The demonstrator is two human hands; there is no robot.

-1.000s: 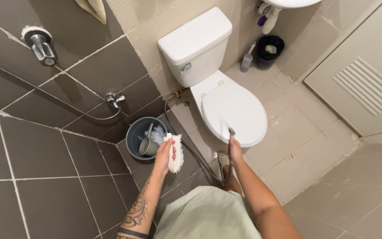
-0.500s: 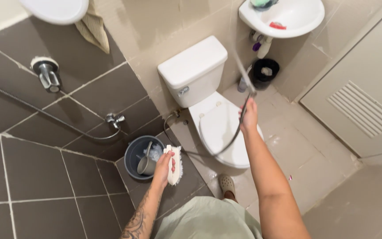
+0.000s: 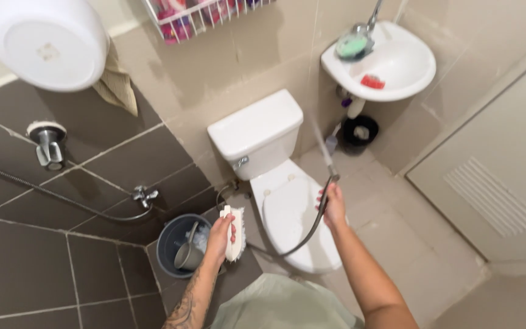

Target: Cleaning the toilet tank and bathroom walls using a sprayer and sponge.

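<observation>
My left hand (image 3: pixel 220 234) grips a white scrub brush (image 3: pixel 234 233), held upright just above a grey bucket (image 3: pixel 167 248). My right hand (image 3: pixel 334 206) holds a spray hose (image 3: pixel 312 230) over the right side of the closed white toilet seat (image 3: pixel 290 219). A thin stream of water (image 3: pixel 321 143) shoots up from its nozzle toward the white sink (image 3: pixel 391 67). The hose curves down and left past the toilet bowl.
A grey scoop (image 3: pixel 187 253) sits in the bucket. The white toilet tank (image 3: pixel 254 131) stands against the beige wall. A black waste bin (image 3: pixel 358 133) is under the sink. A shower hose (image 3: pixel 50 192) crosses the dark tiles. A white basin (image 3: pixel 47 42) hangs upper left. A door (image 3: pixel 494 176) is at right.
The view has tilted upward, showing more wall and the sink. My right hand with the hose rose from the seat's front edge and now sits lower again, spraying upward. My left hand kept the brush.
</observation>
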